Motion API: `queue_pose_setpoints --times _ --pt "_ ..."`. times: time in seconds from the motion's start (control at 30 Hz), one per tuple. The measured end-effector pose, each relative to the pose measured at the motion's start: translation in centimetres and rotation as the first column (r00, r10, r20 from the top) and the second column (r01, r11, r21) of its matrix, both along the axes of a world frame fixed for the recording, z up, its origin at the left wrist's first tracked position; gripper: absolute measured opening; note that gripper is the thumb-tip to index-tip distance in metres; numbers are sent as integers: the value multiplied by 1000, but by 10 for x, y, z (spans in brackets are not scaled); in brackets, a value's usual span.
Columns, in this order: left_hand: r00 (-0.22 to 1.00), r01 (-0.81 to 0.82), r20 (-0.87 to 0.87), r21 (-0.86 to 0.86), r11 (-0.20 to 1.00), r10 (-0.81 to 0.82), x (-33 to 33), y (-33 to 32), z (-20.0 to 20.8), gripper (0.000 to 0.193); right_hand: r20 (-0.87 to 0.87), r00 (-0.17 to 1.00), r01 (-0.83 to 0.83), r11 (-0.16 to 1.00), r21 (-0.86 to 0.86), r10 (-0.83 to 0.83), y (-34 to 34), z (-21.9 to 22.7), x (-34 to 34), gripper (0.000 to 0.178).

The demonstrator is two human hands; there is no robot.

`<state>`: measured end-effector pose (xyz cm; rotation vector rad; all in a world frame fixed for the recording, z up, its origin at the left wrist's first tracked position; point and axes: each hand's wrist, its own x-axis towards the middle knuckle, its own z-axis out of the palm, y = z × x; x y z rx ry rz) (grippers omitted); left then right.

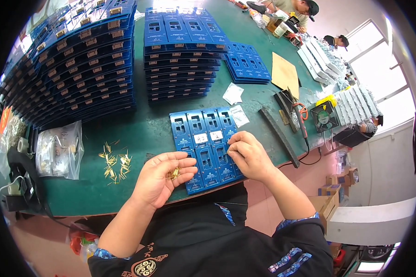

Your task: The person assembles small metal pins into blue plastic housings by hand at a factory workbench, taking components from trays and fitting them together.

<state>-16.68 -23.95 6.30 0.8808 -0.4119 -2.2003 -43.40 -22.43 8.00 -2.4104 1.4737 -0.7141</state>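
Note:
A blue circuit board panel (210, 171) with rows of cutouts lies at the near edge of the green table, in front of me. Two white labels (200, 138) are stuck on its middle. My left hand (156, 179) is cupped palm up by the panel's left side, holding several small brass-coloured pins (174, 173). Over the panel's right side, my right hand (250, 157) is closed in a pinch at the board. Whatever sits between its fingertips is too small to make out. Loose brass-coloured pins (110, 167) lie scattered on the table left of my left hand.
Tall stacks of blue board panels (182, 64) stand at the far left and centre, with a lower stack (247, 64) beside them. A dark bar (279, 136), a soldering iron (303, 124) and a fan (325, 116) are at right. A plastic bag (59, 150) lies left. Other people sit beyond.

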Motion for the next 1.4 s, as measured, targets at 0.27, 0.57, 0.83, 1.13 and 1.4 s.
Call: queue_pose_setpoints --times 0.27,0.57,0.83,1.13,1.4 --pt "1000 11 13 -27 1000 -11 -2 2 -2 23 -34 999 -17 1000 3 18 0 3 1 6" --pt "1000 13 -1 -4 1000 -13 0 1 -1 24 -135 991 -31 998 -62 23 1 6 9 6" --pt "1000 12 27 -24 1000 -12 2 2 -1 23 -82 997 -7 992 -130 -3 2 5 5 14" --pt "998 -12 -54 9 1000 12 7 0 1 22 -155 986 -70 991 -114 52 11 7 6 20" --pt "1000 -2 3 -21 1000 2 2 0 1 19 -70 997 -40 986 -164 29 6 22 22 17"
